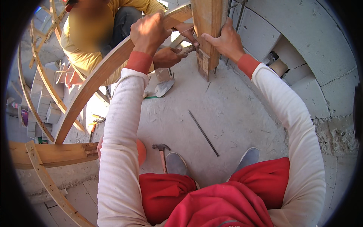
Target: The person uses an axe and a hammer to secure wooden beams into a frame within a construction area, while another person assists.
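My left hand [148,33] is closed over a long wooden beam [96,79], which looks bent in the wide picture and slants down to the left. On the right, my right hand [227,41] grips the edge of an upright wooden post [207,22], thumb on its near face and fingers partly hidden behind. A short board [203,65] sits against the post's lower end. Across from me a crouching person in a yellow top has one hand [168,57] and another hand [187,33] close to that board. What they hold is partly hidden.
A hammer [161,153] lies by my left shoe, a dark metal rod [203,132] on the concrete floor. Beyond are a trowel [164,87] and pliers [95,123]. A block wall [302,34] rises at right; other timbers [49,87] cross the left; an orange bucket [141,152] is partly hidden.
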The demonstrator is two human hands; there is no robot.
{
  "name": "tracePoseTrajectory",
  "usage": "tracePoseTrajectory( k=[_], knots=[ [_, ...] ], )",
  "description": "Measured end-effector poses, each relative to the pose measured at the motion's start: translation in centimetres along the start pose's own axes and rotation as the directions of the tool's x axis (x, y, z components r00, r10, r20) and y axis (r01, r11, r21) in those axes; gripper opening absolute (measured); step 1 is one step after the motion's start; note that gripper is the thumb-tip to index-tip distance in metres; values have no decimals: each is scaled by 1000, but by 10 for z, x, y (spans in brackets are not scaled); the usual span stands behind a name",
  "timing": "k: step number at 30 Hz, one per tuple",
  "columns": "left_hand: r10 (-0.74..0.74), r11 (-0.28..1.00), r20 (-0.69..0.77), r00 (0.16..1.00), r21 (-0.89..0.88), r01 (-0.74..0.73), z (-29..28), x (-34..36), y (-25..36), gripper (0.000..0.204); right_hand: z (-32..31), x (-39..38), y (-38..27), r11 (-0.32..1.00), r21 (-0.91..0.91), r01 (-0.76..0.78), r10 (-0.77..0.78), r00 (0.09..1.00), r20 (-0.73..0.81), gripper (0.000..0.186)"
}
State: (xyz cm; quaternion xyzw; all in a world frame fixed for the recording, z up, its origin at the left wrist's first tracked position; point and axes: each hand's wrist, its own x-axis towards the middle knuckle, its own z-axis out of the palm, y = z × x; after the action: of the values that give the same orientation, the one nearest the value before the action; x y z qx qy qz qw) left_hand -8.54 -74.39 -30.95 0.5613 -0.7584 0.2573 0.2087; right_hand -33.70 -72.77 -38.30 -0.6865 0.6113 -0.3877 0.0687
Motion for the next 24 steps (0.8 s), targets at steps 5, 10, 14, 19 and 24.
tracePoseTrajectory(
  k=[5, 10, 14, 19, 24],
  knots=[
    [10, 1000, -1, 1000, 18, -10, 3, 0, -2, 41, 0, 0, -1, 1000, -9, 7, -7, 1000, -11, 91],
    [25, 1000, -26, 999, 19, -25, 7, 0, -4, 41, 1, -2, 1, 1000, -11, 14, -14, 1000, -14, 91],
    [22, 1000, -24, 999, 20, -22, 7, -1, -5, 41, 3, -1, 2, 1000, -10, 16, -16, 1000, -7, 91],
    [21, 1000, 0, 1000, 23, -21, -5, -2, 5, 42, 4, -1, 6, 1000, -16, 27, -27, 999, -20, 94],
    [-9, 999, 3, 1000, 44, 9, -2, -3, 1, 42, 6, 0, 6, 999, -34, 42, -43, 999, -10, 95]
  ],
)
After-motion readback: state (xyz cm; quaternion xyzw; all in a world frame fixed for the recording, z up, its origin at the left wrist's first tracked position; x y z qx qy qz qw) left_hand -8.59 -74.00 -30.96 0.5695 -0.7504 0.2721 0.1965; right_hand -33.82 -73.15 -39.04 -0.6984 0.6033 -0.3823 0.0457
